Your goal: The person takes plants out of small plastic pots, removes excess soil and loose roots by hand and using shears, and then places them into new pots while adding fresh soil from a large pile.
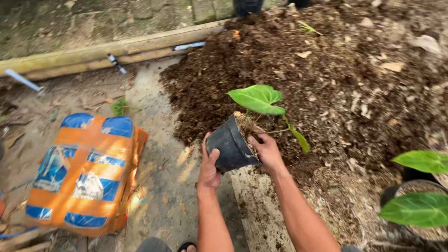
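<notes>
step in hand: the black plastic pot (232, 148) is tipped on its side over the edge of the soil heap (326, 84), mouth toward the heap; it looks like the plant is being eased out of the pot, or the soil in it loosened.
left hand (209, 164): cups the pot's base, fingers spread and pressed against the black wall.
right hand (265, 148): at the pot's mouth, fingers curled onto the rim and the root soil.
plant (259, 99): in the tilted pot, one broad green leaf up, a narrower one hanging below the stem.
next move calls for: a steady hold on the base and a gentle hand at the thin stem, judging by how it leans.
count, pots: two in view, the held one and another potted plant (420, 205) at the right edge.
count, sacks: one orange and blue sack (86, 172) on the ground, left.
count, poles: a bamboo pole (112, 49) lies along the top of the heap's left side.
count, hands: two, both on the pot.
</notes>
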